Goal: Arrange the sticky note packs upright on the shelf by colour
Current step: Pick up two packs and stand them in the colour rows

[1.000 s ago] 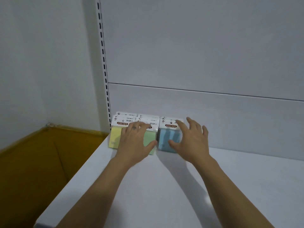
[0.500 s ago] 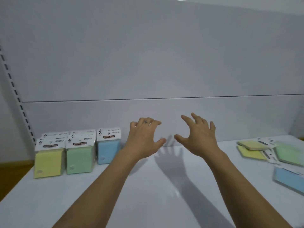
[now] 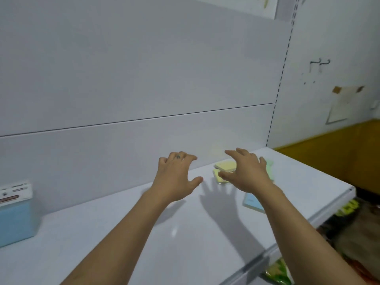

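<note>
Sticky note packs [image 3: 225,166] flat; hands [image 3: 178,177] [image 3: 247,174] hover empty.

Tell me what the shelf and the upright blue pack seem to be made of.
Shelf: probably painted metal, smooth white semi-gloss, given its glare spot. Upright blue pack: matte paper block under a white card header; any wrapper is too blurred to tell.

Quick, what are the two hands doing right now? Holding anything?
Left hand: open, fingers spread, holding nothing.
Right hand: open, above the flat yellow packs, holding nothing.
</note>
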Available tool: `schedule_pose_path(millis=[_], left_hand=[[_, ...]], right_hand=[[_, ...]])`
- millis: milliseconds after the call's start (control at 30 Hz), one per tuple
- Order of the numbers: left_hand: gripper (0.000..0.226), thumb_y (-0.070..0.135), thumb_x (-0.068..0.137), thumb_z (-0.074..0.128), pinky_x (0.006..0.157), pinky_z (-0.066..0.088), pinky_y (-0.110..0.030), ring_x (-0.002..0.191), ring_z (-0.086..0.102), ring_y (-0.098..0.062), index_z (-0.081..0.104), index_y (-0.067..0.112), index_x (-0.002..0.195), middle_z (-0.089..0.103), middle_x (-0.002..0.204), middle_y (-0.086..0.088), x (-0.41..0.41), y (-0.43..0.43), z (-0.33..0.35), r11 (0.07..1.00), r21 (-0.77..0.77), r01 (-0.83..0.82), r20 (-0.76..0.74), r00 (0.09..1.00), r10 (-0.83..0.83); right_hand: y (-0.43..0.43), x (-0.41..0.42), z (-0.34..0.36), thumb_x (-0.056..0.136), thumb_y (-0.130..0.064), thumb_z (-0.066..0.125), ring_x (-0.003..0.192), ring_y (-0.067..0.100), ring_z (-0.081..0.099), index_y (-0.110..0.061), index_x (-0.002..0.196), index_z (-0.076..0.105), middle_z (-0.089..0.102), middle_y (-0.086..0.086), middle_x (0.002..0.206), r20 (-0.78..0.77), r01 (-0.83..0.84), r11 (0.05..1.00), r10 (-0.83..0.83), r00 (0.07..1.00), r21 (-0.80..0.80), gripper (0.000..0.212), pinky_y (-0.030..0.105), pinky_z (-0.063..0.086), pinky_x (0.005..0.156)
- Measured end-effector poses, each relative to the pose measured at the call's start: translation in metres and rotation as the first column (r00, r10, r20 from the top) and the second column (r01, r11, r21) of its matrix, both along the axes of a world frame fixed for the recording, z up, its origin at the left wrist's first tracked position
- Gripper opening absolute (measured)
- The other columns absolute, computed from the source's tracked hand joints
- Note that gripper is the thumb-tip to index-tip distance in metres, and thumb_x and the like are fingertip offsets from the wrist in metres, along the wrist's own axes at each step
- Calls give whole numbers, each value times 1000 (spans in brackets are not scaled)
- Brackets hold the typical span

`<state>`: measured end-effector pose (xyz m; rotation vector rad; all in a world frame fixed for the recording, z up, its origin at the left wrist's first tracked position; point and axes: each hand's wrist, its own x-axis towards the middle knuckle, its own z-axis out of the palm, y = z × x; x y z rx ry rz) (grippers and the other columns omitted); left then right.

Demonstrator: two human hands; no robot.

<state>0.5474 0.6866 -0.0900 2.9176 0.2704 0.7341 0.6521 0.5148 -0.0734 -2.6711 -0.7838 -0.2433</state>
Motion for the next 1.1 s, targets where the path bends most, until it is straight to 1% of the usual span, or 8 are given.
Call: schedule_pose_path(millis=[267, 500, 567, 700, 833, 900, 1000, 1100], left_hand=[[56, 52, 87, 51, 102, 24, -37, 131, 31, -15, 38, 30, 136, 42, 139, 7, 67, -48, -24, 998, -58, 7, -88, 996, -12], [58, 47, 87, 55, 102, 26, -39, 133, 30, -18, 39, 26, 138, 40, 143, 4, 115, -77, -52, 992, -117, -43, -165, 986, 23], [62, 47, 87, 54, 105, 25, -39, 137, 25, -17, 34, 25, 142, 35, 148, 3, 124, -82, -63, 991, -123, -44, -162, 986, 23], [72, 51, 91, 46, 114, 18, -41, 146, 3, -14, 15, 23, 149, 10, 159, 3, 135, -86, -80, 991, -107, -81, -225, 973, 55], [74, 50, 90, 49, 114, 23, -43, 146, 6, -15, 17, 20, 149, 13, 159, 0, 145, -80, -85, 982, -160, -104, -213, 975, 68], [74, 50, 90, 49, 113, 24, -42, 146, 8, -15, 17, 19, 149, 15, 158, 0, 150, -77, -91, 982, -173, -81, -181, 982, 49], [75, 54, 90, 40, 115, 23, -42, 147, 8, -14, 12, 19, 150, 15, 159, 0, 154, -71, -100, 985, -164, -52, -166, 986, 25], [77, 56, 89, 33, 117, 17, -41, 147, 2, -13, 7, 19, 151, 10, 159, 3, 158, -63, -105, 993, -115, -9, -160, 987, -10]], right_hand=[[-65, 65, -30, 85, -52, 55, 134, 24, 36, -33, 140, 38, 34, -2, 150, -44, 116, 992, -114, 992, 40, 61, 47, 22, 111], [-95, 113, -72, 85, -48, 56, 129, 28, 39, -27, 141, 39, 43, 5, 142, -162, 190, 979, -177, 971, 68, 62, 44, 26, 105], [-97, 125, -82, 86, -48, 55, 129, 30, 38, -23, 144, 32, 43, 8, 139, -187, 221, 972, -203, 961, 77, 68, 44, 27, 104], [-91, 145, -93, 85, -59, 50, 128, 32, 37, -23, 147, 24, 41, 11, 139, -182, 262, 963, -248, 951, 57, 75, 46, 29, 102], [-79, 153, -99, 87, -64, 42, 127, 32, 36, -24, 144, 29, 43, 12, 139, -158, 295, 954, -285, 946, 45, 72, 47, 27, 101], [-76, 151, -103, 90, -58, 40, 130, 32, 33, -26, 143, 31, 36, 12, 146, -111, 275, 958, -266, 958, 78, 63, 48, 23, 104], [-78, 154, -109, 97, -34, 38, 144, 25, 14, -31, 146, 30, 13, 5, 159, 26, 123, 987, -126, 992, 101, 49, 49, 11, 114], [-79, 162, -109, 97, -18, 38, 147, 17, 7, -32, 146, 30, 13, -1, 160, 65, -5, 992, -3, 998, 126, 52, 48, 1, 116]])
